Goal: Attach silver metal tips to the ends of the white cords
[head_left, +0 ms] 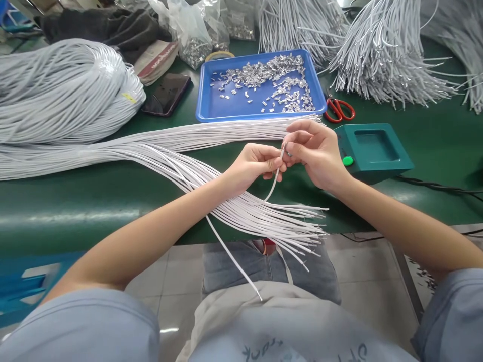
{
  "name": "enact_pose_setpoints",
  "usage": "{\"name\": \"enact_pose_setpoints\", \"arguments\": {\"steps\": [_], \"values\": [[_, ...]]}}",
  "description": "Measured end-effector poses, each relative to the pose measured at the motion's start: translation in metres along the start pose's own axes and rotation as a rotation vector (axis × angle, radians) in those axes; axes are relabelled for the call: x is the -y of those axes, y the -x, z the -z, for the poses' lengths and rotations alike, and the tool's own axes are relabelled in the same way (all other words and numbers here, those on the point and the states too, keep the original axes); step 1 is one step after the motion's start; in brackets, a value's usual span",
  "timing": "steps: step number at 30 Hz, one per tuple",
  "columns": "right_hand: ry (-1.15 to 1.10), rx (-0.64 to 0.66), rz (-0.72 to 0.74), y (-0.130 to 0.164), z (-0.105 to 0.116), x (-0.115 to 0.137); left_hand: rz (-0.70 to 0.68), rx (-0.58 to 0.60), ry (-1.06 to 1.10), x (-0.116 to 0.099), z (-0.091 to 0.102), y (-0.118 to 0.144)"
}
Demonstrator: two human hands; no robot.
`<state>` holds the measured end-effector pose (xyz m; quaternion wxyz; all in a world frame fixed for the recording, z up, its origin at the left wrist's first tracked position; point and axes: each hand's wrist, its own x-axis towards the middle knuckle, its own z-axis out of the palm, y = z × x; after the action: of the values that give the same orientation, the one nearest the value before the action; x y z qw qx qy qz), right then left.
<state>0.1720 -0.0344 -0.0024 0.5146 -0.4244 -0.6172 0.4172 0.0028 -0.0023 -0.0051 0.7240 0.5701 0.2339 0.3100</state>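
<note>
My left hand (pixel 254 165) and my right hand (pixel 316 151) meet above the green table edge, both pinching the end of one thin white cord (pixel 272 185). The cord curves down from my fingertips toward a fan of loose white cords (pixel 264 213) whose tips hang over the table's front edge. My right fingers close around the cord's tip; whether a small metal piece sits there is too small to tell. A blue tray (pixel 219 103) of several small silver metal clips lies just beyond my hands.
A teal machine box (pixel 372 148) with a green button stands right of my hands. Red-handled scissors (pixel 338 109), a dark phone (pixel 166 94), a big coil of white cord (pixel 64 90), finished cord bundles (pixel 385 60) and clip bags (pixel 194 48) fill the table's back.
</note>
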Motion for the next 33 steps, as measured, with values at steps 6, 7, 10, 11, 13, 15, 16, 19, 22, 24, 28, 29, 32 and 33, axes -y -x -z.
{"name": "enact_pose_setpoints", "arguments": {"steps": [6,7,10,11,13,15,16,19,22,24,28,29,32,33], "values": [[0.008,-0.051,0.051,0.002,-0.001,0.002,0.014,-0.023,0.056,-0.002,0.000,0.000],[-0.015,-0.068,0.040,0.002,-0.001,0.002,0.023,-0.029,0.060,-0.003,0.000,0.000],[-0.094,-0.093,0.013,0.002,-0.002,0.006,0.048,-0.027,0.076,-0.005,-0.001,0.001],[-0.110,-0.090,0.008,0.002,-0.003,0.007,0.051,-0.024,0.081,-0.005,-0.001,0.001],[-0.125,-0.079,-0.002,0.001,-0.004,0.009,0.046,-0.012,0.082,-0.004,-0.001,0.001],[-0.130,-0.076,-0.014,0.001,-0.005,0.011,0.031,0.002,0.074,-0.003,-0.001,0.001],[-0.133,-0.080,-0.020,0.001,-0.005,0.011,0.022,0.007,0.068,-0.003,-0.001,0.000],[-0.158,-0.092,-0.056,0.000,-0.005,0.010,-0.002,-0.018,0.028,-0.001,-0.002,0.000],[-0.212,-0.059,-0.128,0.000,-0.003,0.009,-0.014,-0.067,-0.017,0.001,-0.004,0.000],[-0.251,-0.019,-0.171,0.001,-0.003,0.010,-0.013,-0.080,-0.010,0.002,-0.004,0.000],[-0.334,0.009,-0.205,0.002,-0.005,0.012,-0.008,-0.054,0.037,0.003,-0.004,0.001],[-0.340,0.006,-0.197,0.003,-0.006,0.012,-0.003,-0.052,0.046,0.003,-0.003,0.001],[-0.280,-0.004,-0.147,0.003,-0.006,0.013,0.025,-0.046,0.061,0.001,-0.002,0.001],[-0.249,-0.012,-0.132,0.003,-0.006,0.012,0.035,-0.042,0.066,0.000,-0.002,0.001]]}}
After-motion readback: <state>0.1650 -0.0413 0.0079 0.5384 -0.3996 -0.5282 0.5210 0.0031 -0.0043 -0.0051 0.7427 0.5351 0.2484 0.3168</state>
